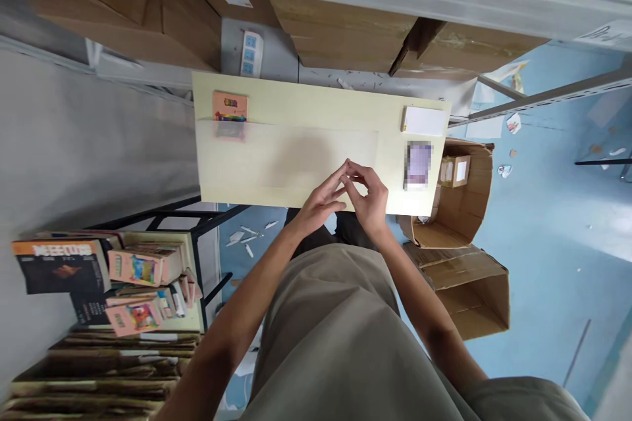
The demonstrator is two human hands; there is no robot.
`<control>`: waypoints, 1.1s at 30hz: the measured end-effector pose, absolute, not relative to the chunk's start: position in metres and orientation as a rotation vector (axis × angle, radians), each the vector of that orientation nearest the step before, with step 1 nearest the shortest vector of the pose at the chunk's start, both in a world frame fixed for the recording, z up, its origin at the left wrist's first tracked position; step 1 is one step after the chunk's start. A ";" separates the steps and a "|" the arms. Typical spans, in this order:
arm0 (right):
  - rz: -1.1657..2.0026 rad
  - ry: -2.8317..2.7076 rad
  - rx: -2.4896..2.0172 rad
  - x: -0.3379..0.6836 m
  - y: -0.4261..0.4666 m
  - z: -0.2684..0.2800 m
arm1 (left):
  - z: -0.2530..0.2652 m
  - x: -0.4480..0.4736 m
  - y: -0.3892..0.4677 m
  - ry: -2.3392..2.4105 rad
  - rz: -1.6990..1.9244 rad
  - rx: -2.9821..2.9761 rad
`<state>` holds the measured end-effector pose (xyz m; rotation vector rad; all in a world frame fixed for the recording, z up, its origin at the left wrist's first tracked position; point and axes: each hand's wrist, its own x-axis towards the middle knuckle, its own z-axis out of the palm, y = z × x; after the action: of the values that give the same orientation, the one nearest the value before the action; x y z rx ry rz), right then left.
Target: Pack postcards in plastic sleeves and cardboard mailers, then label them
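Observation:
Over the front edge of a pale yellow table [237, 174], my two hands meet at the fingertips. My left hand [323, 200] has its fingers stretched toward the right one and its thumb held apart. The thumb and index finger of my right hand [368, 197] come together in a pinch; whatever lies between them is too small to make out. A clear plastic sheet [276, 158] lies flat across the table, its right end close to my hands. Its left end covers the lower part of a pink booklet [230, 105].
At the table's right are a white box [424, 121] and a blurred purple item [418, 164]. Open cardboard boxes [474, 289] stand on the floor at right. Stacked books [143, 266] sit on a left stand. A power strip [251, 52] lies behind the table.

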<state>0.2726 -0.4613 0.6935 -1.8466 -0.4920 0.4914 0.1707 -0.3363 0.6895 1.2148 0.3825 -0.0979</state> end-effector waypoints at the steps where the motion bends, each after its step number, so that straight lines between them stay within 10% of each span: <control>1: 0.450 -0.529 -1.860 0.271 -0.460 0.701 | 0.695 0.170 -0.335 0.365 -0.083 1.221; 33: 0.222 -0.905 -1.935 0.233 -0.431 0.756 | 0.772 0.125 -0.301 0.374 0.009 1.481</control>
<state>0.2325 -0.4312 0.7563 -1.9349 -0.9047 0.2220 0.1247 -0.3012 0.7725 1.4813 0.3741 0.0088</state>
